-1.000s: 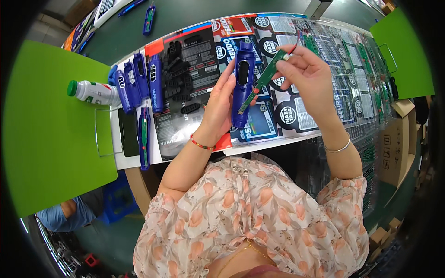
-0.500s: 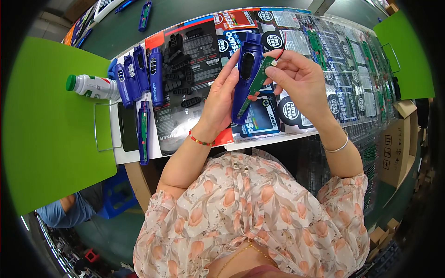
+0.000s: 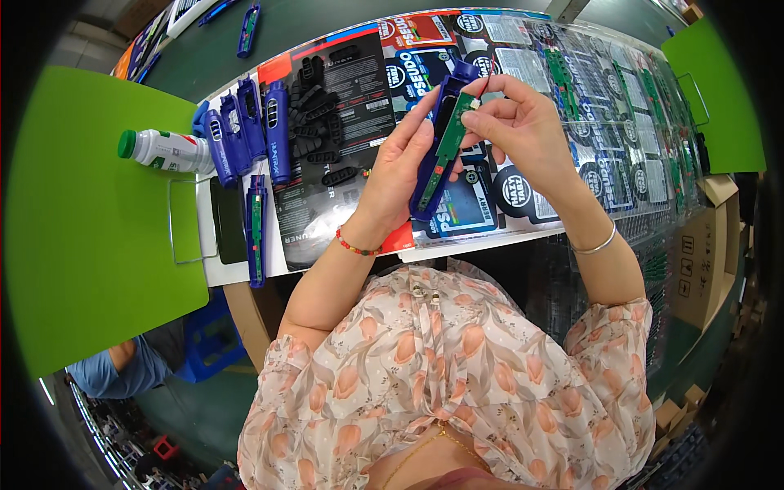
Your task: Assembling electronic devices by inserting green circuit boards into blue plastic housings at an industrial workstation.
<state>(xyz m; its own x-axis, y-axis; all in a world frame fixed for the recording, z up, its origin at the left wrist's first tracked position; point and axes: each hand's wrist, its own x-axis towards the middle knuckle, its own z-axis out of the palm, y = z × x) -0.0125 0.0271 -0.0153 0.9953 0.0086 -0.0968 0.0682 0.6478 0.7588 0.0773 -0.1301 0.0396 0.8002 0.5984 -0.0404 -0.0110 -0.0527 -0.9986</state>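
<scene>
My left hand (image 3: 405, 163) is closed around a blue plastic housing half (image 3: 425, 184), its hollow side facing up. A long green circuit board (image 3: 448, 145) lies slantwise over that hollow, its lower end inside the housing. The fingers of my right hand (image 3: 511, 122) pinch the board's upper end, beside a small white connector and thin red and dark wires (image 3: 487, 75). Whether the board's upper part touches the housing I cannot tell.
Left of my hands are black oval rubber parts (image 3: 309, 122), several blue housings (image 3: 278, 135) and a housing with a green board (image 3: 256, 231). A white bottle (image 3: 167, 152) lies by the green panel (image 3: 90, 212). Clear trays with green boards (image 3: 562, 82) stand at right.
The circuit board has moved over the housing's hollow and now covers much of its black opening. The housing has tilted slightly, its top shifting right.
</scene>
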